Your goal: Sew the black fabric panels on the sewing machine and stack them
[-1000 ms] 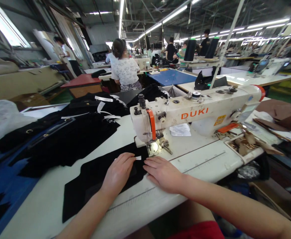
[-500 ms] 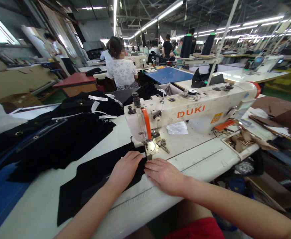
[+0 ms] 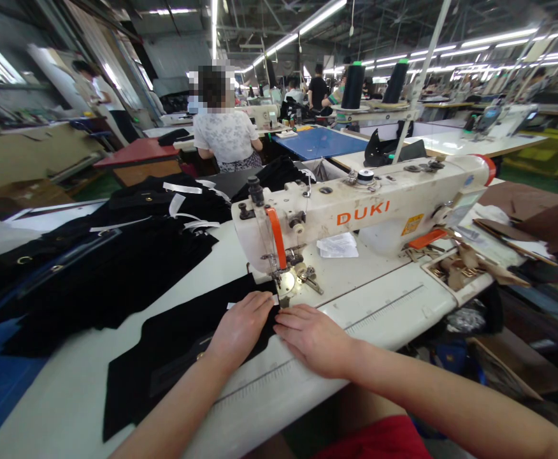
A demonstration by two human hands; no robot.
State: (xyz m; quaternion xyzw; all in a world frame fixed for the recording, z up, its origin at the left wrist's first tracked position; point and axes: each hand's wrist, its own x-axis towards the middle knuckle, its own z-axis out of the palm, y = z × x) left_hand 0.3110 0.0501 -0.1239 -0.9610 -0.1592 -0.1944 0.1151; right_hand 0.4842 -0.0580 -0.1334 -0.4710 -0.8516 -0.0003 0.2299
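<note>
A black fabric piece (image 3: 178, 325) lies on the sewing machine bed, its right end at the lit needle plate (image 3: 286, 281). My left hand (image 3: 242, 326) rests on top of it, fingers curved and held together, pressing it near the presser foot. A white strip (image 3: 276, 300) shows at those fingertips, and a gold ring (image 3: 200, 356) beside the wrist. My right hand (image 3: 311, 336) has its fingers together at the fabric's right edge, just in front of the needle plate; its thumb is hidden. The white sewing machine (image 3: 365, 213) stands directly beyond both hands.
A heap of black fabric pieces (image 3: 111, 268) with white strips lies at left. White papers (image 3: 337, 245) sit under the machine arm. A tray of metal parts (image 3: 458, 268) is set into the table at right. A person in a patterned top (image 3: 226, 137) is beyond the machine.
The view has shifted slightly, so the scene sits a little further left. More of the white strip and the gold ring show beside my left hand. Both hands stay on the fabric.
</note>
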